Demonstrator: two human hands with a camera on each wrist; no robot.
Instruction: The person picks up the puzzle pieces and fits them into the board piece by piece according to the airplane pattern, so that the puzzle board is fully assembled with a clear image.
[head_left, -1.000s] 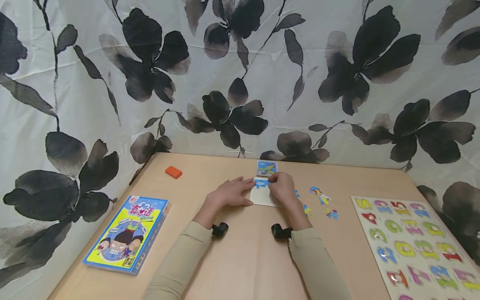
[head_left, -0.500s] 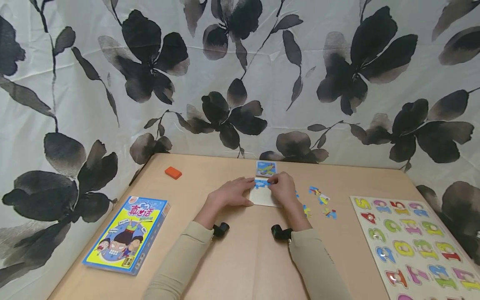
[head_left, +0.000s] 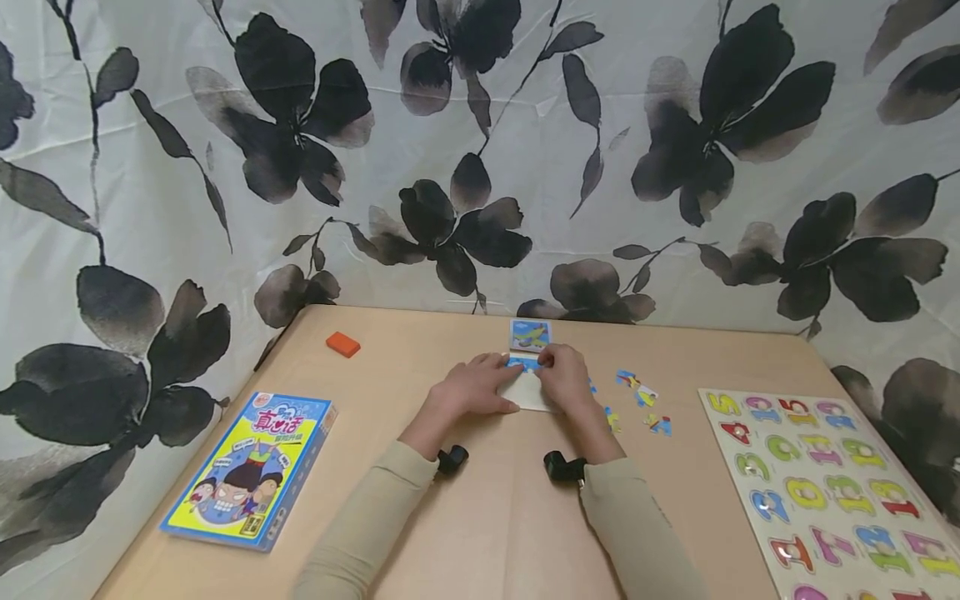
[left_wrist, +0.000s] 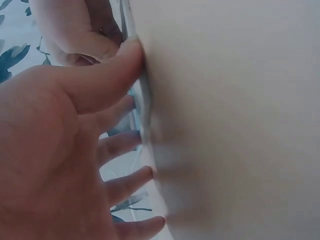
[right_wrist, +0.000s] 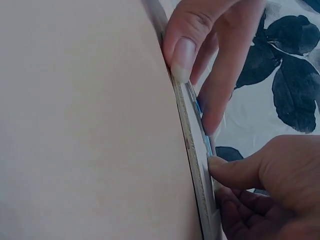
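Observation:
A white puzzle board [head_left: 534,395] lies on the table between the two hands, with a strip of joined blue puzzle pieces [head_left: 522,363] along its far edge. My left hand [head_left: 474,387] rests on the board's left side, fingers spread and fairly straight, fingertips touching the blue strip. In the right wrist view its thumb [right_wrist: 184,57] lies on the board's edge. My right hand [head_left: 566,380] has thumb and curled fingers at the strip's right end, pinching a small puzzle piece mostly hidden by the fingertips. Behind the board is a picture card [head_left: 530,335] with a yellow-green shape on blue.
Several loose puzzle pieces [head_left: 637,387] lie right of the right hand. A letter board [head_left: 806,471] covers the table's right side. On the left are a blue and yellow box [head_left: 251,471] and an orange block [head_left: 342,344]. A floral cloth [head_left: 450,150] hangs behind.
My left hand has slid slightly right, its fingertips covering more of the blue strip. The right hand stays at the strip's right end. The head view has shifted a little.

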